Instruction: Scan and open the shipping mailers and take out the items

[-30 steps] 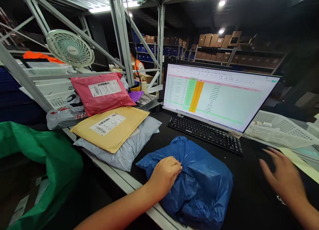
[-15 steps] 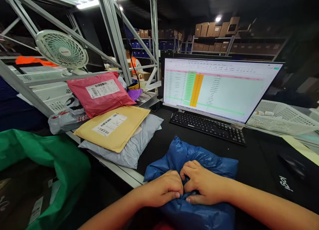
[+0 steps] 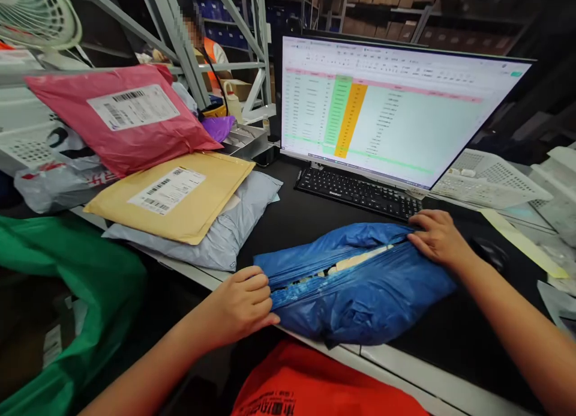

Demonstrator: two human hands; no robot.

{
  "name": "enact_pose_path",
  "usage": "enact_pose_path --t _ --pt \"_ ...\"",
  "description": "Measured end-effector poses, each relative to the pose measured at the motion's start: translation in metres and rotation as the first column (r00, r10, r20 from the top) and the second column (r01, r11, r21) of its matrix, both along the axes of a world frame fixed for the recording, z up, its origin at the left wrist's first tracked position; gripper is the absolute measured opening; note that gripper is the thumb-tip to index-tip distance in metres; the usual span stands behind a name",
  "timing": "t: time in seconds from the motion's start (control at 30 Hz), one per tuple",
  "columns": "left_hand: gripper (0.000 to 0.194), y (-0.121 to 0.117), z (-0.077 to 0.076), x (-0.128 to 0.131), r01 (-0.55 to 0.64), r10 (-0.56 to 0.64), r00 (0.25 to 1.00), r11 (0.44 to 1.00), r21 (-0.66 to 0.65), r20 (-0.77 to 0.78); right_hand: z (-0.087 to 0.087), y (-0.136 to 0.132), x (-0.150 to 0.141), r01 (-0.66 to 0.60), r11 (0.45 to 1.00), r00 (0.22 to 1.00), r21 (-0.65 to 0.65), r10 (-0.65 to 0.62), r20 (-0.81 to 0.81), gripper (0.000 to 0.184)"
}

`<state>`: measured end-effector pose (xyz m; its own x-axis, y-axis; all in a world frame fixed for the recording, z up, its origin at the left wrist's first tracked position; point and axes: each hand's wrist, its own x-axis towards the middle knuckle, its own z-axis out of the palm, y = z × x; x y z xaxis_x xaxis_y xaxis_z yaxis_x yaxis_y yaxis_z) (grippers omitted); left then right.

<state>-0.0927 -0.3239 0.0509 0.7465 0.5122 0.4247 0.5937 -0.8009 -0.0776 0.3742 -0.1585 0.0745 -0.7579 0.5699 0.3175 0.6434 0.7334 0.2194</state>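
A blue plastic mailer bag [image 3: 382, 290] lies on the black desk mat in front of me, torn open along a long slit. Through the slit shows something pale or cream-coloured [image 3: 360, 260], mostly covered by the stretched plastic. My left hand [image 3: 249, 299] is closed around the bag's left end, at the desk's front edge. At the far right end, my right hand [image 3: 436, 236] grips the plastic near the end of the slit. Between the two hands the film is pulled taut and wrinkled.
Left of the bag, a yellow padded envelope [image 3: 216, 206] and a pink mailer [image 3: 148, 140] lie stacked on a grey mailer [image 3: 234, 236]. A keyboard [image 3: 351, 191], monitor [image 3: 405, 116] and mouse [image 3: 490, 254] stand behind. A green sack [image 3: 99, 284] is at lower left. A person [image 3: 209, 53] is in the background.
My hands have moved apart, left and right, and the blue bag has torn open between them, exposing the pale contents. The view has tilted down.
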Motion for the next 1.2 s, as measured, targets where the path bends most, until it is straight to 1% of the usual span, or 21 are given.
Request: enact_pose_path --t 0.1,0.17,0.23,0.3,0.37,0.43,0.5,0.53,0.6,0.63,0.7,0.8,0.83,0.87,0.9,0.93,1.0,1.03,1.07,1.1,1.2 --pt "0.039 0.003 -0.013 -0.002 -0.020 0.022 0.999 0.998 -0.062 0.044 -0.006 -0.008 -0.007 0.036 0.996 0.997 -0.087 -0.030 0.067 0.038" --pt "0.042 0.003 -0.012 0.005 -0.064 0.080 0.989 0.990 -0.126 0.126 0.002 -0.020 -0.026 0.044 0.996 0.997 -0.079 -0.039 0.062 0.027" --pt "0.041 0.002 -0.004 0.020 -0.125 0.154 0.961 0.983 -0.136 0.231 0.017 -0.037 -0.051 0.040 0.999 0.999 -0.022 -0.040 0.019 0.018" --pt "0.030 0.003 0.008 0.040 -0.149 0.176 0.938 0.983 -0.111 0.297 0.032 -0.056 -0.079 -0.015 1.000 1.000 -0.012 0.015 -0.025 0.020" --pt "0.022 0.006 0.017 0.061 -0.106 0.138 0.956 0.985 -0.137 0.257 0.040 -0.071 -0.105 -0.113 0.982 0.994 -0.154 0.109 -0.034 0.025" --pt "0.020 0.012 0.021 0.078 -0.080 0.113 0.984 0.971 -0.227 0.138 0.039 -0.075 -0.123 -0.150 0.913 0.988 -0.380 0.149 -0.033 0.032" --pt "0.020 0.017 0.018 0.086 -0.130 0.147 0.988 0.945 -0.301 0.036 0.032 -0.065 -0.131 -0.097 0.845 0.995 -0.525 0.094 -0.033 0.040" --pt "0.018 0.018 0.015 0.087 -0.163 0.176 0.984 0.933 -0.322 0.014 0.028 -0.056 -0.131 -0.058 0.830 0.998 -0.555 0.045 -0.038 0.049" --pt "0.013 0.017 0.009 0.084 -0.195 0.215 0.977 0.915 -0.353 0.017 0.023 -0.034 -0.125 -0.010 0.798 0.999 -0.602 -0.015 -0.036 0.082" --pt "0.011 0.015 0.007 0.082 -0.196 0.223 0.974 0.909 -0.367 0.031 0.023 -0.023 -0.119 0.000 0.763 1.000 -0.646 -0.017 -0.021 0.096" --pt "0.013 0.012 0.004 0.079 -0.196 0.237 0.969 0.903 -0.382 0.062 0.023 -0.007 -0.105 0.018 0.642 1.000 -0.767 -0.007 0.017 0.109" --pt "0.041 0.016 0.005 0.087 -0.188 0.246 0.962 0.914 -0.360 0.121 0.024 0.000 -0.084 -0.015 0.435 0.993 -0.900 -0.099 -0.064 0.107" --pt "0.052 0.021 0.007 0.093 -0.161 0.218 0.967 0.926 -0.342 0.134 0.024 -0.002 -0.079 -0.059 0.389 0.980 -0.919 -0.155 -0.128 0.106" --pt "0.063 0.027 0.008 0.101 -0.119 0.169 0.977 0.940 -0.319 0.133 0.023 -0.006 -0.075 -0.106 0.365 0.962 -0.925 -0.196 -0.188 0.104" --pt "0.072 0.034 0.010 0.109 -0.070 0.108 0.987 0.954 -0.291 0.116 0.023 -0.012 -0.073 -0.140 0.373 0.949 -0.917 -0.215 -0.232 0.102" --pt "0.080 0.041 0.012 0.118 -0.021 0.045 0.996 0.964 -0.265 0.083 0.022 -0.021 -0.072 -0.150 0.421 0.943 -0.895 -0.212 -0.258 0.100" --pt "0.087 0.055 0.014 0.131 0.049 -0.052 0.999 0.970 -0.237 -0.007 0.019 -0.043 -0.072 -0.104 0.591 0.948 -0.800 -0.185 -0.260 0.089" --pt "0.084 0.060 0.014 0.136 0.060 -0.073 0.996 0.971 -0.232 -0.049 0.017 -0.057 -0.073 -0.065 0.672 0.953 -0.738 -0.178 -0.247 0.081" --pt "0.073 0.063 0.013 0.139 0.055 -0.075 0.994 0.973 -0.225 -0.083 0.015 -0.071 -0.073 -0.035 0.728 0.958 -0.685 -0.170 -0.229 0.071" --pt "0.058 0.066 0.011 0.139 0.048 -0.072 0.992 0.976 -0.211 -0.108 0.012 -0.086 -0.073 -0.018 0.754 0.965 -0.656 -0.157 -0.208 0.063" --pt "0.009 0.063 0.002 0.133 0.058 -0.063 0.994 0.997 -0.060 -0.084 0.002 -0.124 -0.064 -0.019 0.745 0.980 -0.666 -0.119 -0.161 0.048"
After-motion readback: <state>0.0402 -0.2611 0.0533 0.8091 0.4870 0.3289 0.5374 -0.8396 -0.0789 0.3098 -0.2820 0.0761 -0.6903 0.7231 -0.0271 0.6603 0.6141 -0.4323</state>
